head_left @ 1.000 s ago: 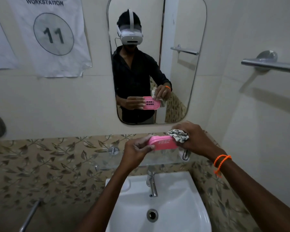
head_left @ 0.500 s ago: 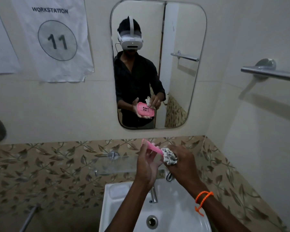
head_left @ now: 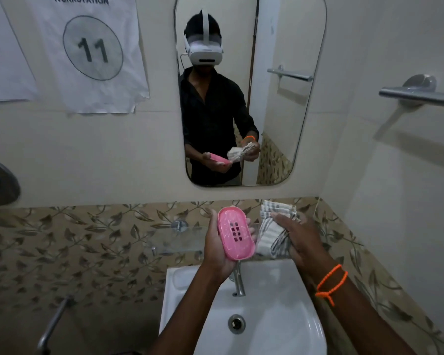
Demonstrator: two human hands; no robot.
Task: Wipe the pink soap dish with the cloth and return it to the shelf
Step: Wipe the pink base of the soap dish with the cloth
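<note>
Centre frame: pink soap dish [head_left: 235, 236] holds nothing, drain slots showing, hollow facing the camera, long axis running up-frame. Left hand [head_left: 217, 248] cradles it from below, fingers curled round it, above the white basin [head_left: 280, 319]. Right hand [head_left: 301, 238] clenches the striped cloth [head_left: 273, 231] just beside.
</note>
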